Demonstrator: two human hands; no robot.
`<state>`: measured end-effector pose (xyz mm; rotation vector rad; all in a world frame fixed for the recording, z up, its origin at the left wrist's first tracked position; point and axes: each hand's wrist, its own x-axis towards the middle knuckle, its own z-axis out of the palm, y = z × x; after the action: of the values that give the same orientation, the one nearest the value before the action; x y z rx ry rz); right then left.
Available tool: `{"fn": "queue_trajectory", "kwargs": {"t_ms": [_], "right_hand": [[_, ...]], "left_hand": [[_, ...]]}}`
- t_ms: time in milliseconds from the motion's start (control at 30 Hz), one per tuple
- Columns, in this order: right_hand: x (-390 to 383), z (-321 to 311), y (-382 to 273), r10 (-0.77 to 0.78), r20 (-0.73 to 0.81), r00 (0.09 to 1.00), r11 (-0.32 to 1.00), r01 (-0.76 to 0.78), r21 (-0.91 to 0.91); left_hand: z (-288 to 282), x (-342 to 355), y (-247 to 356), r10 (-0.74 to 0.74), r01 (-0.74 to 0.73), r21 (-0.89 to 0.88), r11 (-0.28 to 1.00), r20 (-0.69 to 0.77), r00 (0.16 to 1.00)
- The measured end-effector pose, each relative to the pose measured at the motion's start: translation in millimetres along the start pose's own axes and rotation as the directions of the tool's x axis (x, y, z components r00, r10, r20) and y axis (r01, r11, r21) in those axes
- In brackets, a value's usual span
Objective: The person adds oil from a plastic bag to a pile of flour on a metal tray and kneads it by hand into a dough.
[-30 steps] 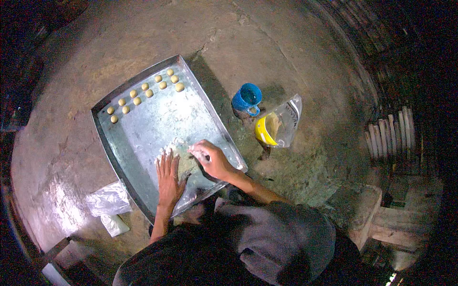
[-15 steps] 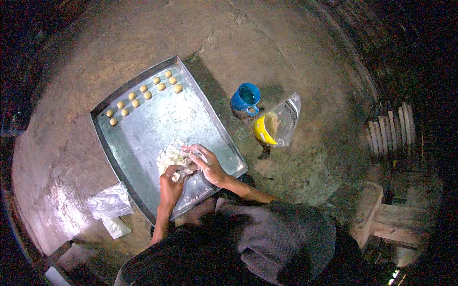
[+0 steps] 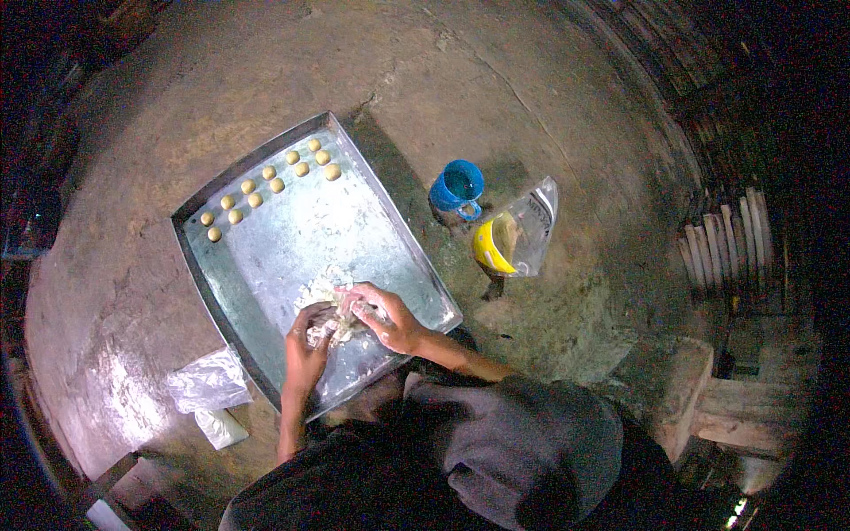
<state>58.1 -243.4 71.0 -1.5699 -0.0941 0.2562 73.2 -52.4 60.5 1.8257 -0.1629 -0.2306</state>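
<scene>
A crumbly heap of pale, floury dough (image 3: 319,288) lies in the near part of a large metal baking tray (image 3: 243,274). My left hand (image 3: 306,343) curls round the heap's left side, bits of dough showing between thumb and fingers. From the right, my right hand (image 3: 390,322) grips the same dough, its fingers whitened with flour and meeting the left ones over the middle. The fingertips are partly buried, so how much each hand holds is hidden. Several small round dough balls (image 3: 269,173) sit in two rows along the tray's far left side.
Right of the tray stands a blue mug (image 3: 459,183) on the floor, beside a clear plastic bag with a yellow part (image 3: 492,248). A crumpled clear plastic sheet (image 3: 209,380) and a small white packet (image 3: 220,427) lie left of the tray. Wooden blocks (image 3: 744,416) stand at lower right.
My hands have drawn apart slightly and sunk into the heap, the left a little lower and leftward. The loose crumbs are gathered closer between them. The whole view has shifted slightly.
</scene>
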Motion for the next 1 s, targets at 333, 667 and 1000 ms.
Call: {"fn": "queue_trajectory", "kwargs": {"t_ms": [333, 667, 1000], "right_hand": [[-4.3, 3.6, 30.8, -0.128, -0.013, 0.992, 0.991, 0.128, 0.046], [-8.6, 3.1, 38.2, -0.072, 0.000, 0.997, 0.987, 0.071, 0.145], [-0.2, 7.8, 42.2, -0.036, -0.048, 0.998, 0.997, 0.039, 0.071]], "left_hand": [[1.6, -9.6, -10.2, -0.050, 0.051, -0.008, 0.999, 0.090, 0.995], [8.0, -12.8, -14.6, -0.088, 0.060, 0.160, 0.985, 0.171, 0.981], [-0.6, -19.8, -18.8, -0.050, 0.044, 0.099, 0.994, 0.058, 0.997]]}}
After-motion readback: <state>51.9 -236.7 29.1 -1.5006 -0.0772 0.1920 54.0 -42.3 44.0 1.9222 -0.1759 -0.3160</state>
